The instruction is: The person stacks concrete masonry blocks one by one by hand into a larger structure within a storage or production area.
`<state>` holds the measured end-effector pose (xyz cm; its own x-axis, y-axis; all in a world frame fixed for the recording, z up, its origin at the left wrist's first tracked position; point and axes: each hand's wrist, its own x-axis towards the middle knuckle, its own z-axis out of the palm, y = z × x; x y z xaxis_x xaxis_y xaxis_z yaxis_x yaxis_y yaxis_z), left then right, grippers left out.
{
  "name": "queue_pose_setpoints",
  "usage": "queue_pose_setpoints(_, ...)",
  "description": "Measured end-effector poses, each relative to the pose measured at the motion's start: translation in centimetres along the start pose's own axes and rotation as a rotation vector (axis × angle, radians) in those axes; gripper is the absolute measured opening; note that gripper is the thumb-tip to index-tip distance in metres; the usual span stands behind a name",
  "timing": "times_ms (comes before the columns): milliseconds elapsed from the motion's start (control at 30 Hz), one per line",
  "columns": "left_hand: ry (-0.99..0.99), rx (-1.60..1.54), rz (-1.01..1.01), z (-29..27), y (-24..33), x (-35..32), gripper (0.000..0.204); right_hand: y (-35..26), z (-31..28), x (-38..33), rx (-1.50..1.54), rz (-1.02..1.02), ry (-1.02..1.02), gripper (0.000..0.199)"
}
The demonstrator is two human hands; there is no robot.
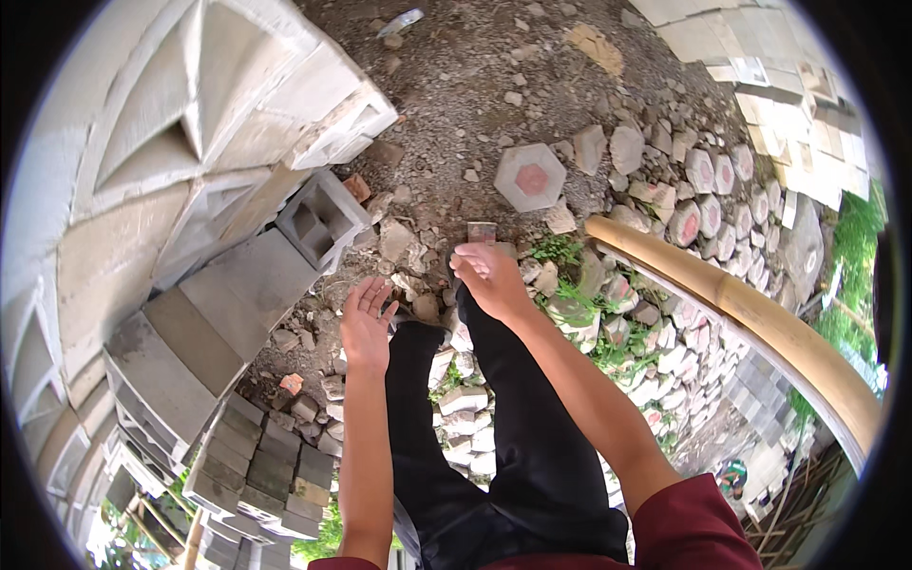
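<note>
My left hand (367, 321) is held in the air with its fingers apart and nothing in it, over rubble and beside my black-trousered left leg. To its right, my right hand (491, 279) hangs above my right foot, its fingers loosely bent and no held thing visible. Just beyond its fingertips a small block-like piece (482, 233) shows on the ground, partly covered. Farther off lies a hexagonal paving block (518, 197) with a reddish centre, touched by neither hand.
Grey concrete blocks (250, 275) and large pale vent blocks (275, 104) are stacked at the left. Broken stones (397, 239) litter the ground. At the right, a bamboo pole (731, 296) slants past heaped hexagonal pavers (684, 222). A person (731, 477) is far off at lower right.
</note>
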<state>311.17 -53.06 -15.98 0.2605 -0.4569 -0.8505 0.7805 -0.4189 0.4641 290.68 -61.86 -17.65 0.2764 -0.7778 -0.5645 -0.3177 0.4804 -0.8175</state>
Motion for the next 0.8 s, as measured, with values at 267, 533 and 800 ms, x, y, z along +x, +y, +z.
queue_pose_setpoints(267,-0.201,0.334,-0.028,14.3,7.1,-5.0,0.043,-6.7,-15.5,-7.4,0.037,0.066,0.419,0.029)
queue_pose_setpoints(533,-0.454,0.319,0.077,31.8,12.9,-9.2,0.037,-18.1,-23.7,-11.0,0.315,0.015,0.734,0.019)
queue_pose_setpoints(800,-0.614,0.560,0.116,42.2,15.9,-11.0,0.032,-29.4,-28.7,-7.9,0.308,-0.094,0.921,0.016)
